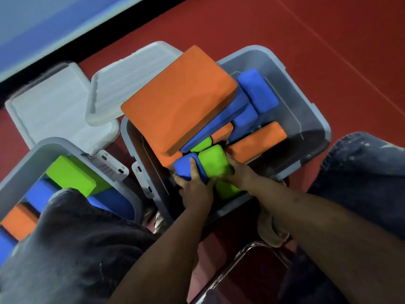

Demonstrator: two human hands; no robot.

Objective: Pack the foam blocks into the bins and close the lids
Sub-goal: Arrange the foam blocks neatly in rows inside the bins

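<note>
Both hands are down inside the near corner of the right bin (306,110), working two small blocks into the gap left between the bigger pieces and the wall. The left hand (195,189) has its fingers curled over the top of a small blue block (186,166); the right hand (237,172) wraps the side of a green block (213,161) that sits touching the blue one. Gripped side by side like this, the pair can probably be pushed down together as one wedge — a sensible way to fill a tight slot.

The forearms come in from below and converge at the bin's corner, wrists bent downward, which suggests pressing rather than lifting.

This bin is crowded: a large orange slab (175,106) lies tilted across the top, above the rim, resting on blue blocks (256,91) and another orange block (258,141). It would likely need re-seating before a lid could shut.

The left bin (32,154) holds green, blue and orange blocks too, partly hidden by a knee. Both lids (122,84) lie on the red floor (328,29) behind the bins, so closing is not yet begun.
</note>
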